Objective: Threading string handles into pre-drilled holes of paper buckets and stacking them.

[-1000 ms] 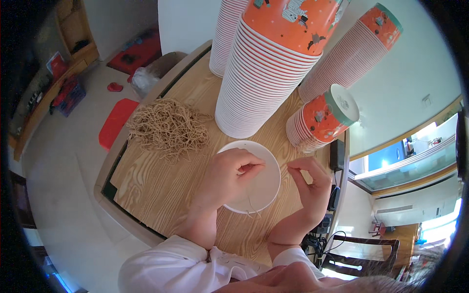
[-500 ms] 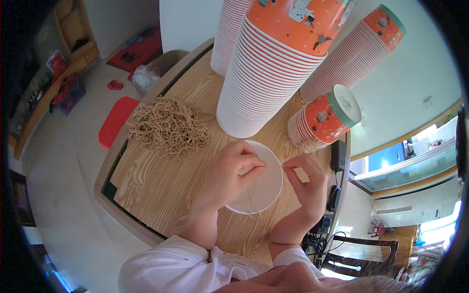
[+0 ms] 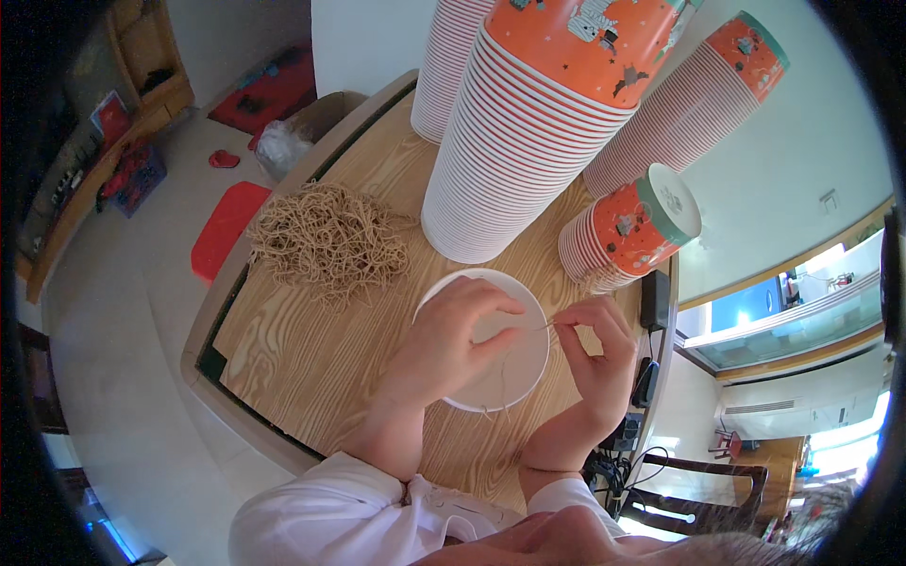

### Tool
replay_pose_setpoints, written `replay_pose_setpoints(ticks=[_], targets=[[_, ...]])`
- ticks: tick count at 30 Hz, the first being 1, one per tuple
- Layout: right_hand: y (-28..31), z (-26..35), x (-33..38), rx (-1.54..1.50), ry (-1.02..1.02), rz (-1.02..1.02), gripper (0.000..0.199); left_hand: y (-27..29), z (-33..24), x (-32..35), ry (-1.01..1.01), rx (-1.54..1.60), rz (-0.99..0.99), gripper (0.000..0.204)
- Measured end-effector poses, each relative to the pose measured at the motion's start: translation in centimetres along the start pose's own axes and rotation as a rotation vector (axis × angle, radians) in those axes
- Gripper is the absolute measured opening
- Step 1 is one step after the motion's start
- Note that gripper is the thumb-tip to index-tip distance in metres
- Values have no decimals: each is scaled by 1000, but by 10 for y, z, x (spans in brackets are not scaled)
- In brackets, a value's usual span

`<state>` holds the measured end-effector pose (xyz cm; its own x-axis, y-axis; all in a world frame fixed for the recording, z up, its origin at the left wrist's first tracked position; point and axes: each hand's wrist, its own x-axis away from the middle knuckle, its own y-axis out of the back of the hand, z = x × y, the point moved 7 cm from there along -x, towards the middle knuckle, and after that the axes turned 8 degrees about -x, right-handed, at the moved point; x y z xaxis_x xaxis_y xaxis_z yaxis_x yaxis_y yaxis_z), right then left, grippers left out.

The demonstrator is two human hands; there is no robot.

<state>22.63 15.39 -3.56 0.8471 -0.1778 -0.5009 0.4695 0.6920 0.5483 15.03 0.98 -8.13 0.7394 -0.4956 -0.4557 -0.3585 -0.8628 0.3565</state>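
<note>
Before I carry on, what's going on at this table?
At the wood-grain table, a person's right hand pinches a thin strand that runs toward the left hand. The left hand is over a round white container, its thumb and index finger parted. A tangled pile of tan string lies farther left, and a tall stack of orange-patterned containers stands behind.

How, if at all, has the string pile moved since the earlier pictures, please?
No; judged against the table edge, the string pile lies where it did.
</note>
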Motion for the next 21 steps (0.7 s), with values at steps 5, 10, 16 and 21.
replay_pose_setpoints(ticks=[5, 10, 16, 21], targets=[[-11, 9, 0, -25, 72, 39, 16, -11, -4, 0, -10, 42, 26, 16], [-9, 0, 0, -64, -44, 9, 13, -17, 3, 1, 67, 111, 82, 12], [-20, -9, -1, -71, -70, 182, 14, -14, 3, 0, 33, -6, 37, 11], [-29, -6, -3, -119, -105, 236, 11, -15, 3, 1, 11, -55, 66, 10]])
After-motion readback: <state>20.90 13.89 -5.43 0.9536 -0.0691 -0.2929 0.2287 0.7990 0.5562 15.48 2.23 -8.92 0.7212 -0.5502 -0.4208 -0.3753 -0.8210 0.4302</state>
